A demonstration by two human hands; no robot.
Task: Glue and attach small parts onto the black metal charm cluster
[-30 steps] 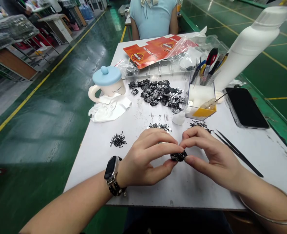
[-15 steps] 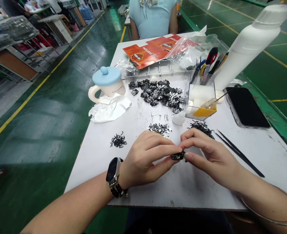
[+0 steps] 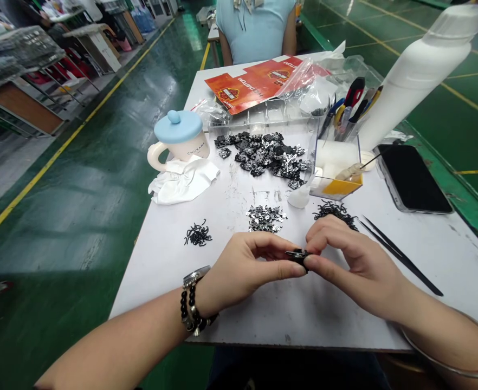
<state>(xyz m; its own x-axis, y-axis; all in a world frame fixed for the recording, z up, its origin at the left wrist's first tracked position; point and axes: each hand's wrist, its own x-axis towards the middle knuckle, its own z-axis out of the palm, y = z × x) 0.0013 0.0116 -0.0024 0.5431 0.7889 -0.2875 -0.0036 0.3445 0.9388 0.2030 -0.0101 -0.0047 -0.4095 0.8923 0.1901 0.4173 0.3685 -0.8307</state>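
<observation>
Between the fingertips of both hands is a small black part (image 3: 297, 255), held just above the white table (image 3: 239, 319). My left hand (image 3: 247, 265) pinches it from the left, thumb in front and fingers behind. From the right, the thumb and bent fingers of my right hand (image 3: 344, 260) close on the same part, covering much of it. Beyond the hands lie a pile of small silvery pieces (image 3: 266, 218) and a pile of thin black curved pieces (image 3: 335, 214). A bigger heap of black parts with silvery markings (image 3: 263, 154) is farther back.
Black tweezers (image 3: 401, 254) and a phone (image 3: 413, 179) lie at the right. A clear tool box (image 3: 336, 187) and white bottle (image 3: 413, 81) stand behind. At left are a lidded mug (image 3: 186, 143), a tissue (image 3: 186, 181) and more black curved pieces (image 3: 198, 234). A person (image 3: 255, 32) is opposite.
My left hand has rolled at the wrist, so its thumb now shows in front and the bracelet beads face me. The black part has turned between the fingers.
</observation>
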